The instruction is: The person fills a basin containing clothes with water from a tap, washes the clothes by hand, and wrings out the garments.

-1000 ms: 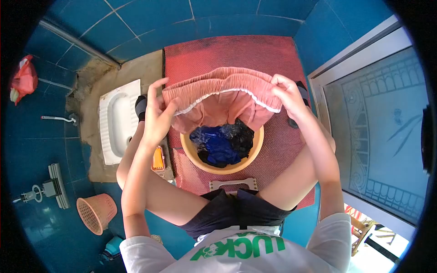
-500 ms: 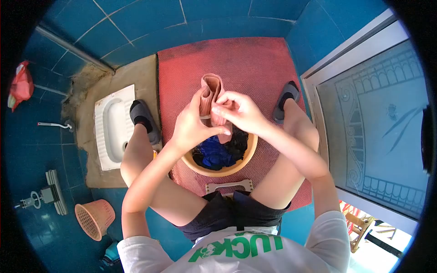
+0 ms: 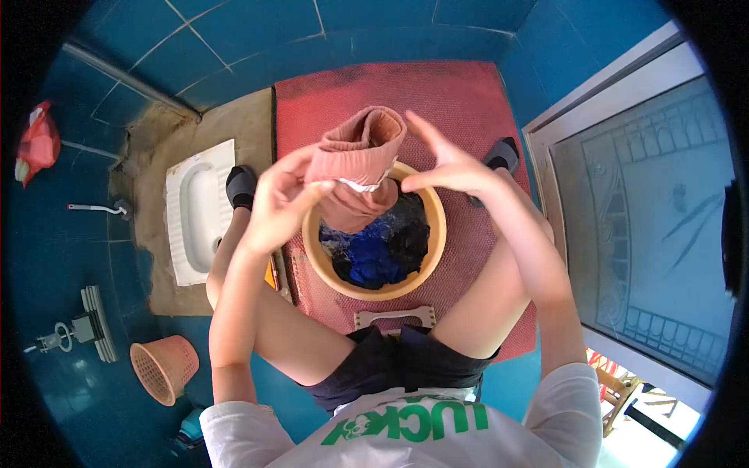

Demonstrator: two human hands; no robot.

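A pink garment with a gathered, elastic-looking waistband (image 3: 355, 160) hangs above the basin, its band bunched into an open loop and a white tag or strip showing at its lower edge. My left hand (image 3: 281, 203) is closed on the garment's left side, thumb in front. My right hand (image 3: 460, 170) is open just right of the garment, thumb and fingers spread wide with nothing between them. Beneath is a yellow basin (image 3: 437, 257) holding wet dark and blue clothes (image 3: 374, 253); the garment hides part of its far rim.
I sit with legs apart around the basin on a red mat (image 3: 460, 93). A squat toilet (image 3: 178, 234) is at left, with a pink plastic basket (image 3: 165, 368) nearer. A frosted door (image 3: 640, 218) stands at right. A pale handle (image 3: 394, 318) shows between my thighs.
The garment has risen and opened from a narrow roll into a wider loop. My right hand has let go and moved right, fingers spreading; my left hand has shifted left, still holding it.
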